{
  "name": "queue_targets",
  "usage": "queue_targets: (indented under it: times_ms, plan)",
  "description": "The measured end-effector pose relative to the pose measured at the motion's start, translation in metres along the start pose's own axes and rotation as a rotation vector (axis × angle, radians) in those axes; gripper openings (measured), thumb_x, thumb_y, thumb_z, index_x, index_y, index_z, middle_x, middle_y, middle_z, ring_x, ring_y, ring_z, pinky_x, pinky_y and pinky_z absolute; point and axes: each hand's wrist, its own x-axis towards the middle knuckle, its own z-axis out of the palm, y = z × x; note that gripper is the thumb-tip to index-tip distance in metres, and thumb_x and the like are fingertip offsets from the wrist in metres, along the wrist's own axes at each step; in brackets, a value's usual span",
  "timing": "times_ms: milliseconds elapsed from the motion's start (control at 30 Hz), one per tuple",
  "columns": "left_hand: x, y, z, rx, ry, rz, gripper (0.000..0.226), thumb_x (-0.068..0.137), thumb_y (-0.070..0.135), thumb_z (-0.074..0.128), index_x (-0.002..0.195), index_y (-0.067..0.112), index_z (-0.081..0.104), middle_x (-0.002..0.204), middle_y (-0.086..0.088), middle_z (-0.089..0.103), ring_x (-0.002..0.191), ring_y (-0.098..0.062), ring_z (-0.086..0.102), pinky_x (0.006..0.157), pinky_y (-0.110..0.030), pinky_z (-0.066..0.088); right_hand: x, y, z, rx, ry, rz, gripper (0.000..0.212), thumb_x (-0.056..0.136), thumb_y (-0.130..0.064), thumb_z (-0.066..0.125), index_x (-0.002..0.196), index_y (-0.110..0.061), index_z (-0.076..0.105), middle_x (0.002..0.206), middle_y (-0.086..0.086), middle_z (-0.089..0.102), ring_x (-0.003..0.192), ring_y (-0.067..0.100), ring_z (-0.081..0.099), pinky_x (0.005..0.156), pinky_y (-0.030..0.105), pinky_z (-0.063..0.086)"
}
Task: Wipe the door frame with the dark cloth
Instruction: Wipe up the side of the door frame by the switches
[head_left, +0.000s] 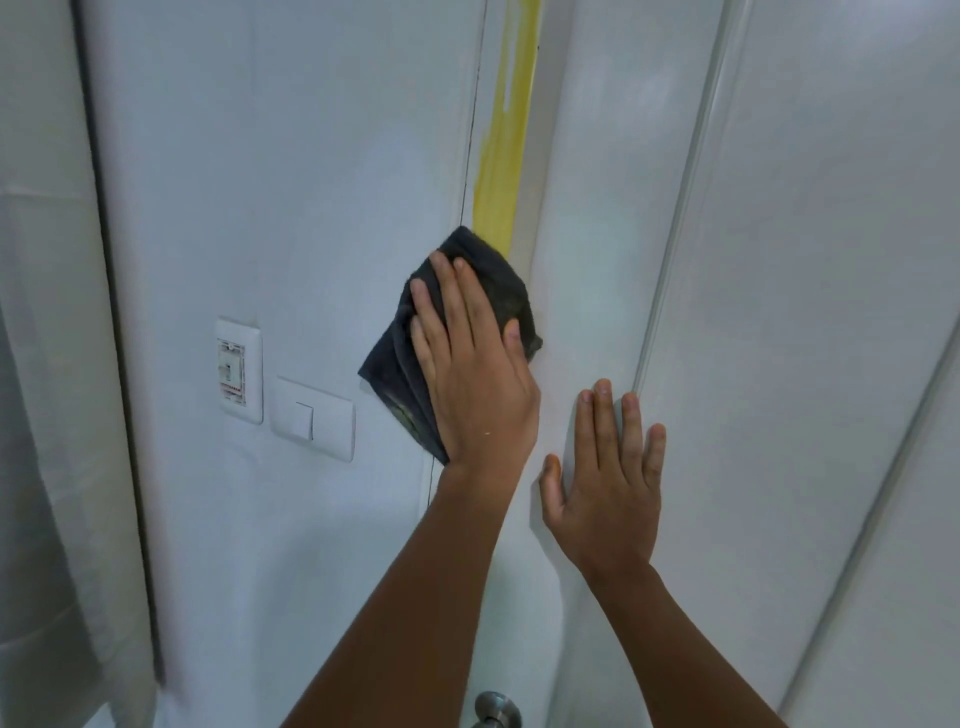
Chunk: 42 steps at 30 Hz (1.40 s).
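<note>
Pressing dark cloth (506, 291) flat on door frame (488, 130), just below yellow smear (501, 171).
Left hand (475, 374) lies on the cloth with fingers straight, pinning rather than gripping; right hand (608, 483) splayed on door (779, 260); cloth looks soft, light, folded, best held by palm pressure; its underside and the frame beneath stay hidden; knob (496, 709) cut off.

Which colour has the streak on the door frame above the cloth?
Yellow: the vertical paint-like streak runs down the white door frame to the dark grey cloth, seen in the head view.
</note>
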Motion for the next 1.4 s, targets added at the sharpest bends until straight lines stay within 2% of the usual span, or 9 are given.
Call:
queue_targets:
  times_ms: [200, 367, 467, 700, 833, 1000, 1133, 1300, 1400]
  plan:
    - [-0.077, -0.033, 0.004, 0.037, -0.053, -0.005, 0.064, 0.104, 0.031, 0.029, 0.159, 0.013, 0.002, 0.168, -0.009, 0.015, 0.155, -0.030, 0.011, 0.123, -0.049, 0.024, 0.002, 0.002, -0.005, 0.021, -0.024, -0.017, 0.081, 0.093, -0.045, 0.053, 0.160, -0.008, 0.027, 0.169, 0.012, 0.017, 0.158, 0.029, 0.004, 0.127, 0.049, 0.004]
    - [-0.017, -0.008, -0.001, 0.029, -0.033, 0.067, 0.061, 0.106, 0.030, 0.028, 0.159, 0.010, 0.007, 0.168, -0.010, 0.012, 0.155, -0.032, 0.009, 0.124, -0.049, 0.019, 0.028, 0.015, -0.012, 0.059, 0.025, -0.077, 0.088, 0.088, -0.045, 0.060, 0.160, -0.006, 0.026, 0.169, 0.011, 0.016, 0.158, 0.027, 0.005, 0.128, 0.047, 0.004]
    - [0.024, 0.011, -0.004, -0.002, 0.005, 0.069, 0.058, 0.107, 0.028, 0.031, 0.159, 0.008, 0.012, 0.168, -0.010, 0.012, 0.155, -0.031, 0.008, 0.126, -0.047, 0.016, 0.041, 0.015, -0.014, 0.094, 0.075, -0.019, 0.084, 0.089, -0.041, 0.061, 0.158, -0.003, 0.029, 0.168, 0.014, 0.018, 0.158, 0.027, 0.004, 0.128, 0.044, 0.007]
    - [-0.059, -0.030, 0.001, 0.003, -0.063, 0.089, 0.058, 0.105, 0.026, 0.027, 0.158, 0.012, 0.011, 0.166, -0.004, 0.015, 0.154, -0.028, 0.016, 0.123, -0.045, 0.023, 0.042, 0.013, -0.012, 0.087, 0.081, -0.017, 0.083, 0.090, -0.042, 0.058, 0.157, -0.002, 0.030, 0.167, 0.015, 0.022, 0.158, 0.030, 0.007, 0.128, 0.045, 0.010]
    - [-0.030, -0.016, 0.001, -0.089, -0.022, 0.047, 0.058, 0.105, 0.028, 0.028, 0.159, 0.018, 0.007, 0.168, -0.001, 0.015, 0.156, -0.022, 0.008, 0.126, -0.038, 0.009, 0.042, 0.013, -0.012, 0.095, 0.086, -0.010, 0.084, 0.090, -0.042, 0.059, 0.158, -0.003, 0.030, 0.167, 0.015, 0.022, 0.158, 0.031, 0.009, 0.128, 0.045, 0.011]
    - [-0.015, 0.003, 0.004, 0.015, 0.003, 0.045, 0.059, 0.106, 0.028, 0.033, 0.158, 0.010, 0.012, 0.167, -0.010, 0.018, 0.154, -0.032, 0.016, 0.124, -0.047, 0.021, 0.044, 0.012, -0.013, 0.065, 0.074, -0.003, 0.083, 0.090, -0.043, 0.059, 0.157, -0.003, 0.032, 0.167, 0.015, 0.022, 0.158, 0.028, 0.005, 0.128, 0.043, 0.006]
    - [-0.041, -0.026, -0.003, 0.068, -0.075, 0.097, 0.062, 0.105, 0.031, 0.032, 0.159, 0.013, 0.007, 0.168, -0.008, 0.014, 0.155, -0.030, 0.011, 0.124, -0.049, 0.019, 0.041, 0.012, -0.015, 0.051, 0.048, -0.011, 0.082, 0.092, -0.042, 0.056, 0.158, -0.003, 0.028, 0.168, 0.015, 0.019, 0.158, 0.029, 0.004, 0.128, 0.044, 0.007]
    - [0.022, 0.009, -0.003, 0.048, 0.026, 0.034, 0.061, 0.107, 0.033, 0.031, 0.159, 0.010, 0.012, 0.168, -0.009, 0.013, 0.155, -0.033, 0.011, 0.125, -0.048, 0.017, 0.043, 0.012, -0.013, 0.054, 0.065, -0.007, 0.084, 0.090, -0.042, 0.060, 0.158, -0.003, 0.029, 0.168, 0.015, 0.020, 0.158, 0.028, 0.003, 0.128, 0.044, 0.007]
    - [0.008, 0.010, 0.001, 0.074, 0.019, 0.106, 0.060, 0.106, 0.031, 0.028, 0.159, 0.009, 0.012, 0.168, -0.010, 0.015, 0.154, -0.033, 0.014, 0.124, -0.048, 0.021, 0.042, 0.012, -0.013, 0.059, 0.078, -0.011, 0.084, 0.089, -0.041, 0.063, 0.157, -0.003, 0.031, 0.167, 0.015, 0.022, 0.158, 0.028, 0.004, 0.128, 0.043, 0.006]
